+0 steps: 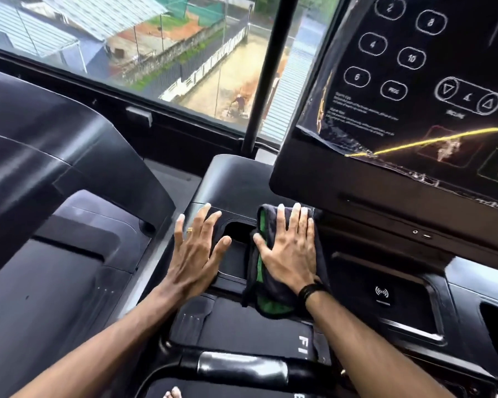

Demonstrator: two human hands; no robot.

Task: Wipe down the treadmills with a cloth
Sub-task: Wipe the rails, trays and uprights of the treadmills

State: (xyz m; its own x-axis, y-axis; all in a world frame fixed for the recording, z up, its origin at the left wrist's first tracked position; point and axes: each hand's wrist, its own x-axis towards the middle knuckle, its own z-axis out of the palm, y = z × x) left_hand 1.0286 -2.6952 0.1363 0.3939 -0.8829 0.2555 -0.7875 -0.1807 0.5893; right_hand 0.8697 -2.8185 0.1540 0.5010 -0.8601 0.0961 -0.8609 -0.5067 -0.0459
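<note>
I stand at a black treadmill console [391, 294]. My right hand [289, 248] lies flat, fingers spread, pressing a dark cloth with a green edge [266, 300] onto the console's left side, just right of a cup recess [236, 251]. My left hand [197, 248] rests flat and bare on the console's left rim beside that recess, with a ring on one finger. The cloth hangs partly over the console's near edge.
The tilted control panel [408, 81] with button outlines overhangs the console at upper right. A second treadmill [55, 225] stands at left. A handlebar grip [242, 369] runs across below my arms. Ahead is a window [156, 47] with a black post [266, 73].
</note>
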